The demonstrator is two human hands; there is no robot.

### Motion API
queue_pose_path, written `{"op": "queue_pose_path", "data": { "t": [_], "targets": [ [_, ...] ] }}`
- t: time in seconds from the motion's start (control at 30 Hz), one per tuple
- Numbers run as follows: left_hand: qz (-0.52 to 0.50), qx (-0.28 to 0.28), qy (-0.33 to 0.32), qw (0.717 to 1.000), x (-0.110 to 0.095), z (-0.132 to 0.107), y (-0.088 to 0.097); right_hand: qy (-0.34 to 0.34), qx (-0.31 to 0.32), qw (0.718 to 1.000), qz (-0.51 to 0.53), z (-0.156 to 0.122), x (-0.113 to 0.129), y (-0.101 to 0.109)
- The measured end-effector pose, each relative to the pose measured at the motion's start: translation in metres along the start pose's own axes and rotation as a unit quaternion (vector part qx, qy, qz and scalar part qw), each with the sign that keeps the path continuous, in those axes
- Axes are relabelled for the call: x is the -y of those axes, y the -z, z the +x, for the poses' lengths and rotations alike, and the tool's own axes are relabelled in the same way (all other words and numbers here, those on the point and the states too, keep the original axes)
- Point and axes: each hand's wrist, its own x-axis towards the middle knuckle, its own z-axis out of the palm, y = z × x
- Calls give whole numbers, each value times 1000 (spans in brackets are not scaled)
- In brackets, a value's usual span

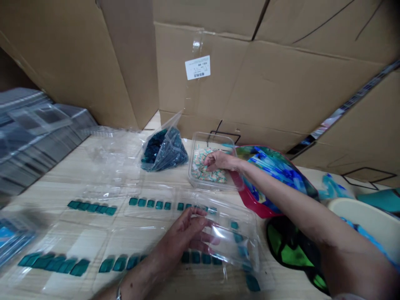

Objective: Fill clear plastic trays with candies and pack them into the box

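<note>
My left hand [187, 239] holds a clear plastic tray [233, 246] by its left side, the thumb and fingers curled about it. The tray is tilted above the table, and teal pieces show through it. Farther back, my right hand [215, 161] reaches into a clear square tub [195, 180] of small white, teal and orange pieces [215, 177]. Its fingers are drawn together down among them; what they grip is too small to make out. Rows of teal square pieces [150, 203] lie in flat clear trays [125, 229] around my left hand.
Behind stands an open clear bag of dark teal pieces [164, 150]. A red-rimmed tray with blue strips [275, 175] lies beneath my right forearm, near a cream tub [359, 212] and a black-and-green item [289, 246]. Stacked clear boxes [40, 133] stand left; cardboard [250, 91] walls the back.
</note>
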Motion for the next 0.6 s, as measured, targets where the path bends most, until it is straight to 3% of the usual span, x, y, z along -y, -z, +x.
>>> {"op": "queue_pose_path", "data": {
  "t": [0.17,0.33,0.6],
  "targets": [
    [7,-4,-10,1000,1,2,1,18,-7,1000,7,5,-3,4],
    [0,2,-17,1000,3,3,2,57,17,997,-44,13,-6,-6],
    [-1,-11,-25,1000,3,4,2,75,23,994,78,-5,7,1]
  ]
}}
